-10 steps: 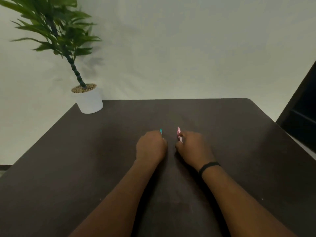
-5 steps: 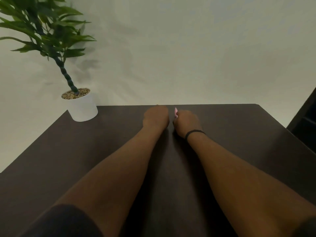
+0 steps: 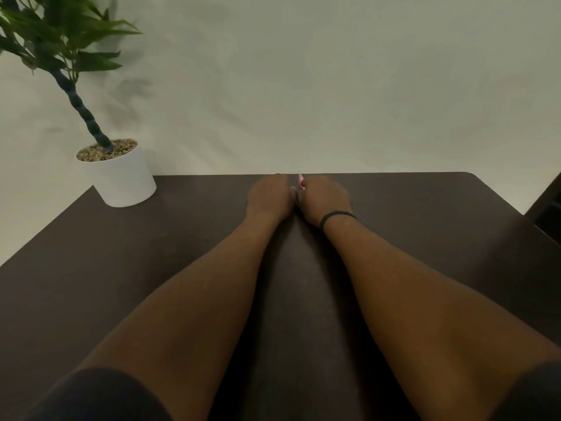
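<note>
Hands (image 3: pixel 268 194) (image 3: pixel 326 197) reached table's (image 3: pixel 425 226) far edge by pale wall (image 3: pixel 334 86) (right pinches pink piece (image 3: pixel 300 180)).

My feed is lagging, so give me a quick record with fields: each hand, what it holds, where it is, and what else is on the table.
left hand: fingers curled, at the far edge of the table; anything inside is hidden
right hand: fingers curled, close beside the left; holds a pink piece
pink piece: slim, only its tip shows above the fingers
wristband: black, on the right wrist
pot: white, at the far left corner
plant: green, leaning left out of the pot
</note>
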